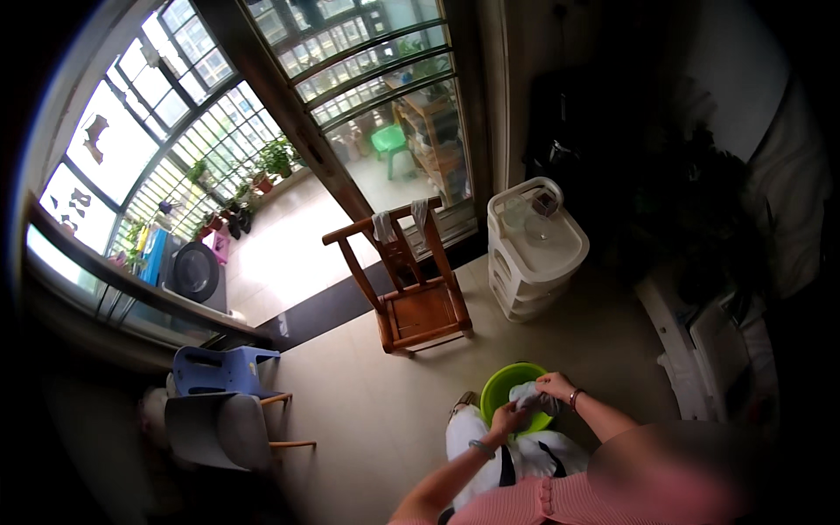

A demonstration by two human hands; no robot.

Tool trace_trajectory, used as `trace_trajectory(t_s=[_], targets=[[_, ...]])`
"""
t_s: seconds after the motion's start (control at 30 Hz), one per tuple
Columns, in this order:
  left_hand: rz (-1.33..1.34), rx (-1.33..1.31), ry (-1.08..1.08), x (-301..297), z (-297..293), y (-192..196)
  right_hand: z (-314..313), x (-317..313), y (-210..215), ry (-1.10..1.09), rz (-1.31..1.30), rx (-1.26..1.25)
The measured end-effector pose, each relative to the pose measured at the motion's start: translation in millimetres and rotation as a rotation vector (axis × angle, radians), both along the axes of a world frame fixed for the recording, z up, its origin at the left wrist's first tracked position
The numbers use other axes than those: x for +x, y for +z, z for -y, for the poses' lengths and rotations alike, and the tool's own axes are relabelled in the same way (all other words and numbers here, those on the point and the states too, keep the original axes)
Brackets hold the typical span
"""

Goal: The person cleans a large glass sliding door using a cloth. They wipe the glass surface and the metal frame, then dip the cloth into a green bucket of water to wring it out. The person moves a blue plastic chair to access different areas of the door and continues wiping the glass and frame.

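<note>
A round green basin (pixel 494 387) sits on the tiled floor right in front of me. Over it, both my hands grip a bunched pale grey cloth (pixel 528 398). My left hand (pixel 510 417) holds the near end of the cloth, my right hand (pixel 557 386) holds the far end, above the basin's rim. Bracelets show on both wrists. My knees in white trousers sit just below the basin.
A wooden chair (pixel 418 297) with cloths draped on its backrest stands beyond the basin. To the right of the chair is a white plastic drawer unit (pixel 535 254). A blue stool (pixel 219 367) and a grey chair (pixel 223 429) stand at left. Glass sliding doors lead to a balcony with a washing machine (pixel 194 273).
</note>
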State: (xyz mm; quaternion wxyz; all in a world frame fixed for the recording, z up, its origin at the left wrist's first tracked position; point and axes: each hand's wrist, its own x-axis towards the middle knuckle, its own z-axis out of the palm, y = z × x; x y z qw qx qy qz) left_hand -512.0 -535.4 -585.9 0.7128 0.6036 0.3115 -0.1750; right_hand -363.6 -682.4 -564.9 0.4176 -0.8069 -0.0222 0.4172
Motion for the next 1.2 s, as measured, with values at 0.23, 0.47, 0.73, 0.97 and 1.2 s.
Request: trace_trajectory(t_s=[0.23,0.47,0.73,0.97,1.2], targets=[[-0.036,-0.114,0.179,-21.8,42.4,-4.5,22.6,7.8,-9.4,0.104,0.163,-0.086],[-0.056,0.099,0.175,-30.5,51.3,-49.7,12.1,10.6,-45.3,0.236,0.361,0.025],[-0.074,0.291,0.407,-31.4,76.8,-124.2,26.4,2.1,-127.4,0.361,0.374,-0.035],[-0.228,0.350,0.538,-27.6,117.8,-247.8,40.7,17.7,-263.9,0.744,0.207,-0.129],[-0.463,0.412,0.634,16.7,124.3,-367.1,24.3,23.7,-414.5,0.852,0.161,-0.311]])
